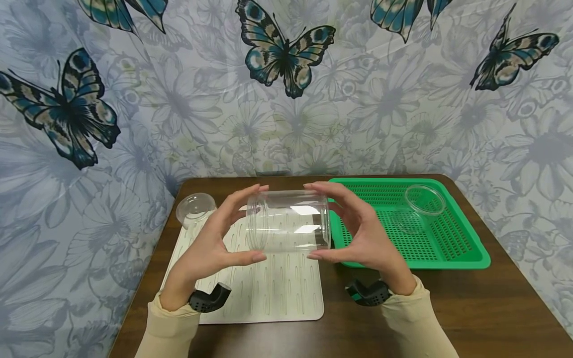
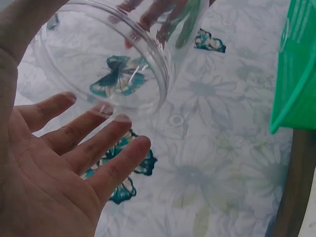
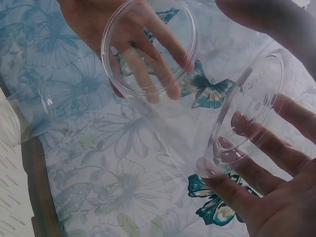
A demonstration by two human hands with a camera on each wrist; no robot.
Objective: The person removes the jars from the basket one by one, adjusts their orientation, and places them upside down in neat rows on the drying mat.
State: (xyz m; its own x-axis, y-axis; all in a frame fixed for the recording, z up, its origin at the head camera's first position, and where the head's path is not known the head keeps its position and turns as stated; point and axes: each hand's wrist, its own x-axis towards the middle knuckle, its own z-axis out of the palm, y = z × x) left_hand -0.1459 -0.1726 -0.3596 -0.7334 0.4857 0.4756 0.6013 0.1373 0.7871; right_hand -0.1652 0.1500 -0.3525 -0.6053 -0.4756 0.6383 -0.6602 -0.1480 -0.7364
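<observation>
Between my two hands a clear plastic jar (image 1: 291,221) lies on its side in the air, above the white ribbed mat (image 1: 277,293). My left hand (image 1: 215,233) holds its open-rimmed end, thumb below and fingers above. In the left wrist view the fingertips (image 2: 123,119) reach the round rim (image 2: 160,94). At the base end, my right hand (image 1: 358,223) grips the jar with thumb and fingers spread around it. Raised markings show on the base (image 3: 256,98) in the right wrist view. Nothing is visible inside the jar.
A green perforated basket (image 1: 474,261) stands at the back right, with another clear round container (image 1: 425,201) in it. One more clear container (image 1: 195,206) sits at the mat's back left corner. Behind the brown table (image 1: 358,323) hangs a butterfly-print cloth (image 1: 201,99).
</observation>
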